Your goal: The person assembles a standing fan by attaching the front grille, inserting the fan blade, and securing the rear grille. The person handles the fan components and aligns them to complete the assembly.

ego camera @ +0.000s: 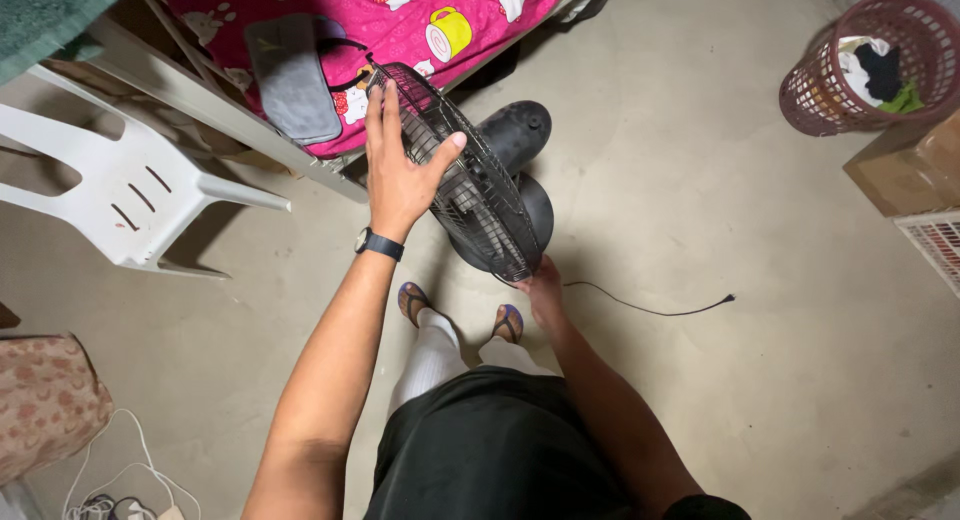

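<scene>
Your left hand [398, 170] grips the top rim of the black round wire fan guard [462, 175]; your right hand [545, 292] clasps its lower edge, fingers hidden. Keep both grips firm and level, clear of the black plastic fan body [520, 130] just beyond.

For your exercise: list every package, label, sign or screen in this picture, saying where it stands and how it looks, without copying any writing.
Cardboard box: right edge, below the red basket; brown, rectangular, closed.
Wristwatch: on the left hand's wrist; black band, its face not readable.
No signs or labels visible.
</scene>
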